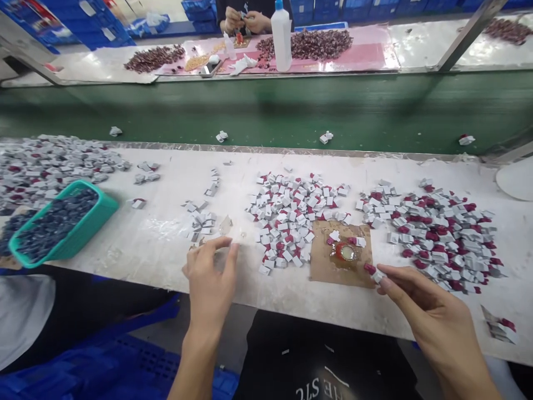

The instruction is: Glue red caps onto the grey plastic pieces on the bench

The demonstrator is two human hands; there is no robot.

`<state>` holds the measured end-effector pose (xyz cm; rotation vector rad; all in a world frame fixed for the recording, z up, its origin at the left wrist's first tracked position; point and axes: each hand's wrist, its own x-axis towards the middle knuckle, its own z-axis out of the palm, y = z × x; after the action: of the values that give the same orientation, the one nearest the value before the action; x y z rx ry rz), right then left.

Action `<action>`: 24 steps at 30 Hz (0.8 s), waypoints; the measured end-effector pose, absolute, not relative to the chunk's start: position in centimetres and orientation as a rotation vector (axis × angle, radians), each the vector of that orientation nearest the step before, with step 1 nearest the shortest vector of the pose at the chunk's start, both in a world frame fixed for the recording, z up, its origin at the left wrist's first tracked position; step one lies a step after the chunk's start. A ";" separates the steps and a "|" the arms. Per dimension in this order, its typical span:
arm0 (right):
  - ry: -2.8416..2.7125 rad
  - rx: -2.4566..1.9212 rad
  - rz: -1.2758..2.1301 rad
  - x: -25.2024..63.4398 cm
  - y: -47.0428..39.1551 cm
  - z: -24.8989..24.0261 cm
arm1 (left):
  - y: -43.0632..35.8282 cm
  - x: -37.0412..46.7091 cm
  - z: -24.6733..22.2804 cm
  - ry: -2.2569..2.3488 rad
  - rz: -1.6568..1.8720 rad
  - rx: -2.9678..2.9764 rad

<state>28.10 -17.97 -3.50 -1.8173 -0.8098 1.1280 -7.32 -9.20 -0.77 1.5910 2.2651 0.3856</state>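
Observation:
My right hand [433,314] pinches a small white and dark-red plastic piece [376,274] between thumb and fingertips, just off the right edge of a brown cardboard square [322,269]. On that cardboard sit a small round dish of clear liquid [347,253] and two loose pieces beside it. My left hand [212,278] hovers over the white table with thumb and forefinger apart and nothing visible between them. Just beyond its fingers lies a small group of grey-white pieces [203,222]. A pile of white and dark-red pieces [287,216] spreads between my hands.
Another pile of white and dark-red pieces [441,233] lies at the right. A teal basket of dark pieces [100,214] stands left, before a large grey-white heap [50,164]. Several pieces dot the green belt [266,111]. Across it, a person's hands [245,21] work near a white bottle [282,39].

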 end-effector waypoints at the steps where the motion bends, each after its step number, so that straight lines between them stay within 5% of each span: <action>1: -0.801 -1.810 1.117 28.0 -17.8 -3.4 | -9.2 -7.1 -0.9 2.210 0.401 1.589; 24: -0.857 -1.698 1.024 25.5 -16.4 -3.7 | -9.7 -6.8 -5.1 2.066 0.577 2.034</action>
<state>25.47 -16.43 -3.65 -1.6981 -0.8571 1.0244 -6.77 -9.70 -5.11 2.0343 2.0656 0.5775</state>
